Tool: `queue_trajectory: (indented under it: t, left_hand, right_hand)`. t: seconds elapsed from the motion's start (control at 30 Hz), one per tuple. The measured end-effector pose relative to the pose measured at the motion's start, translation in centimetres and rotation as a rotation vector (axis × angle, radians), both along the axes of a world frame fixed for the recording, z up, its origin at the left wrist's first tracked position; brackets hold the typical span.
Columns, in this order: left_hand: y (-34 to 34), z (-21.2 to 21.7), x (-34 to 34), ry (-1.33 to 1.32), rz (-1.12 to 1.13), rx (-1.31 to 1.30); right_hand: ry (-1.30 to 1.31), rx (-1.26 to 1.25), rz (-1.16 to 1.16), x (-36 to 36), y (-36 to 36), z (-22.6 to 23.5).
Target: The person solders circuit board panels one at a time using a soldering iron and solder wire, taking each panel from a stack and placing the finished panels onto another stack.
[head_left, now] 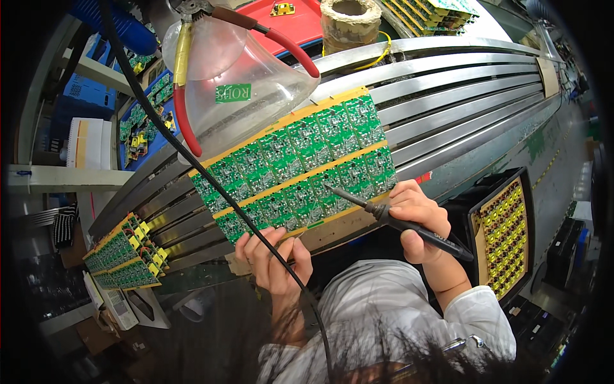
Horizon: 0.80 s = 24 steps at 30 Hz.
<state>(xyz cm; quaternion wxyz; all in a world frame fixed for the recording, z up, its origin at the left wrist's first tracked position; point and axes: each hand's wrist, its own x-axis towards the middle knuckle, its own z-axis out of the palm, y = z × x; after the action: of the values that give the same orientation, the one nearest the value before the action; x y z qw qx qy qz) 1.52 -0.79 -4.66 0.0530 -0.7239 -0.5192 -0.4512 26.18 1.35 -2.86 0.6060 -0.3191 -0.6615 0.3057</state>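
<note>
A large panel of green circuit boards (300, 168) with yellow-orange edge strips lies tilted across the metal rails in front of me. My right hand (419, 214) is closed around a black soldering iron (378, 210). The iron's thin tip reaches over the panel's near row, right of the middle; whether it touches cannot be told. At the panel's near edge, my left hand (275, 259) has its fingers curled and drawn together against the border. A thin pale sliver shows by its fingertips, too small to name.
A black cable (220, 190) crosses over the panel and left hand. Beyond the panel stands a clear plastic hood (249, 67) with red-sleeved arms. More board panels (125, 259) rest at the left. A black tray (473, 224) of yellow components stands right; a red tray (259, 16) lies behind.
</note>
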Motion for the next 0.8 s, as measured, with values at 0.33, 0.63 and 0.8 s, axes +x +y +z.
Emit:
queue_trajectory:
  t: [0.33,0.63,0.8]
  left_hand:
    - [1.3,0.8,1.6,0.058,-0.001,0.014]
    - [0.7,-0.9,1.2,0.146,0.036,0.063]
    - [0.0,-2.2,1.6,0.149,0.025,0.026]
  right_hand:
    - [0.021,0.008,-0.022,0.3,0.0,-0.4]
    - [-0.033,-0.003,-0.075,1.7,-0.3,-0.4]
    - [-0.033,0.009,-0.091,2.0,-0.3,-0.7]
